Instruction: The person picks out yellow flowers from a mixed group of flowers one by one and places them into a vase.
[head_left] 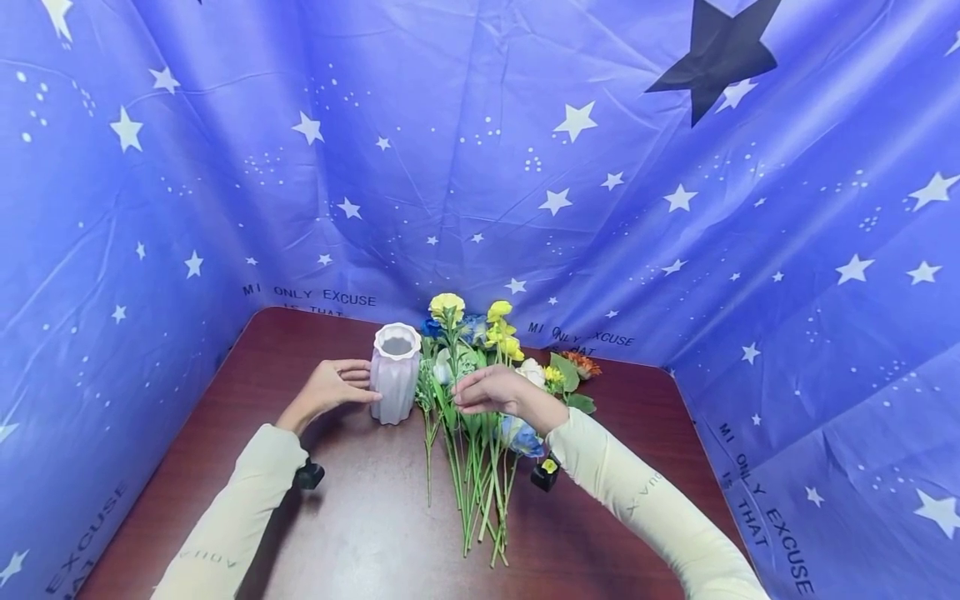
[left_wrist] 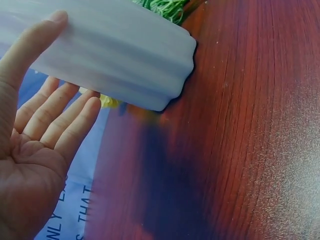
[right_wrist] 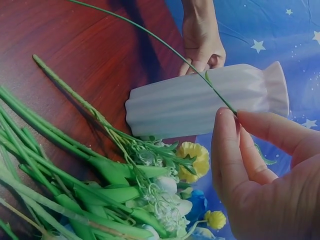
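A pale lilac-white fluted vase with a scalloped rim stands upright on the table. My left hand is at its left side, thumb against the wall and the other fingers loosely extended along the edge, as the left wrist view shows. Between thumb and fingertips, my right hand pinches a thin green stem. That stem appears to belong to the yellow ruffled flower raised above the pile. Under and beside the right hand lie several artificial flowers with green stems.
Blue, white, yellow and orange blooms spread toward the back right of the reddish-brown table. Starry blue cloth hangs close behind and along both sides. A dark wrist device is below the left sleeve.
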